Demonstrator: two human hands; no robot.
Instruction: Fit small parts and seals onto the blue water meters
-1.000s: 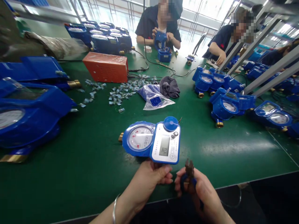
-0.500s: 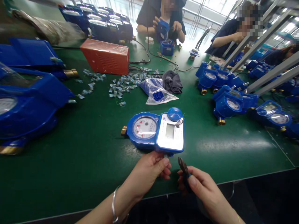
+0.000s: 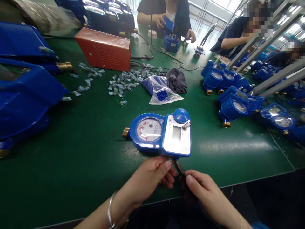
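A blue water meter (image 3: 158,133) with a round dial and a white display panel lies flat on the green table (image 3: 83,152) in front of me. My left hand (image 3: 147,178) pinches at the meter's near edge, fingers closed on something small that I cannot make out. My right hand (image 3: 205,194) is closed around small pliers (image 3: 179,167). The pliers' tip points up at the meter's near edge, just below the white panel. A bracelet sits on my left wrist.
Several blue meters (image 3: 232,105) crowd the right side, and large blue ones (image 3: 23,95) the left. An orange box (image 3: 103,49), scattered small seals (image 3: 124,82), a plastic bag (image 3: 160,92) and a dark cloth (image 3: 176,81) lie beyond. Other people work at the far side.
The meter came down from a tilt to lie flat. My right hand moved the pliers up and left until their tip reached the meter's near edge. My left hand stayed there.
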